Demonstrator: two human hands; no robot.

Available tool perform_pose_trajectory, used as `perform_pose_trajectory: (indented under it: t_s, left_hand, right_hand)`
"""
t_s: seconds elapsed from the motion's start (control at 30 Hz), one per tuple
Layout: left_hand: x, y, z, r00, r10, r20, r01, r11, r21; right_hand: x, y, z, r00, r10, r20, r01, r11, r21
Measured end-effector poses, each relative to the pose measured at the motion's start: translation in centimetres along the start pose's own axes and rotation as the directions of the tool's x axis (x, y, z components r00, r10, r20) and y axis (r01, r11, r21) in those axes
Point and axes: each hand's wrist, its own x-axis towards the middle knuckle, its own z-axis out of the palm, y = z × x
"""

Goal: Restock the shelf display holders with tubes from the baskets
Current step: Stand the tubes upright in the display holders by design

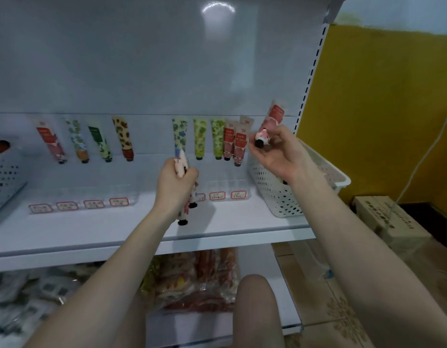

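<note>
While both hands held tubes in front of the shelf [142, 243], the display holders stood part-filled.
The left hand [176, 183] was curled round a bunch of pink tubes [189, 204], black caps pointing down, just in front of the right holder [222, 185]. The right hand [277, 156] pinched a single red tube [272, 119] near its black cap, flat end raised, above the white basket [280, 197] at the shelf's right end. Standing tubes [200, 139], green, blue-flowered and red, leaned against the back panel [142, 71] in the right holder; four more stood in the left holder [84, 195]. A second basket [3, 177], also perforated, sat at the far left.
</note>
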Motion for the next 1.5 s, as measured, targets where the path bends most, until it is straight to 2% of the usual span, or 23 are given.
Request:
perform_pose_trajectory:
  t_s: [0.07,0.13,0.23,0.33,0.43,0.57,0.7,0.83,0.9,1.03,1.3,1.5]
  left_hand:
    - [0.0,-0.6,-0.5,1.000,-0.015,0.001,0.015,1.000,0.004]
    - [0.2,-1.0,-0.9,1.000,-0.021,-0.001,0.021,1.000,0.001]
    - [0.6,-1.3,-0.7,1.000,-0.028,0.012,0.028,1.000,0.012]
    - [0.9,-1.5,0.0,0.999,-0.022,0.042,0.021,0.999,0.026]
    - [1.0,-1.9,0.6,0.998,-0.012,0.060,0.008,0.998,0.055]
    - [1.2,-2.2,1.1,0.998,0.007,0.060,-0.012,0.997,0.079]
    - [1.5,-2.6,1.5,0.998,0.011,0.055,-0.016,0.995,0.097]
    - [1.7,-3.0,1.6,0.999,0.004,0.053,-0.009,0.996,0.091]
    - [1.9,-3.1,1.6,0.999,0.003,0.053,-0.008,0.996,0.091]
    - [2.1,-3.5,1.6,0.999,0.005,0.053,-0.011,0.995,0.099]
    - [2.3,-4.1,1.5,0.998,0.002,0.055,-0.007,0.996,0.090]
    - [2.4,-4.3,1.4,0.999,-0.003,0.049,-0.001,0.997,0.079]
  right_hand:
    - [0.6,0.6,0.4,0.999,-0.031,0.012,0.032,0.996,-0.084]
    - [1.3,1.0,0.7,0.994,-0.103,0.019,0.104,0.953,-0.283]
    - [2.3,1.1,1.0,0.976,-0.219,-0.003,0.181,0.814,-0.552]
    - [3.0,0.6,1.3,0.937,-0.346,-0.040,0.213,0.660,-0.721]
    - [3.5,-0.1,1.2,0.880,-0.474,0.006,0.255,0.464,-0.848]
    - [4.2,-0.9,1.0,0.840,-0.536,0.086,0.291,0.311,-0.905]
    - [5.4,-1.1,1.0,0.855,-0.472,0.215,0.331,0.178,-0.927]
    - [6.1,-0.5,1.8,0.895,-0.354,0.270,0.250,-0.100,-0.963]
    - [6.4,-0.1,2.0,0.904,-0.324,0.280,0.230,-0.185,-0.955]
    - [7.1,0.4,2.1,0.881,-0.382,0.279,0.212,-0.209,-0.955]
    - [8.8,0.9,3.5,0.927,-0.279,0.250,0.083,-0.498,-0.863]
    - [9.6,0.2,4.1,0.950,-0.212,0.230,0.054,-0.613,-0.788]
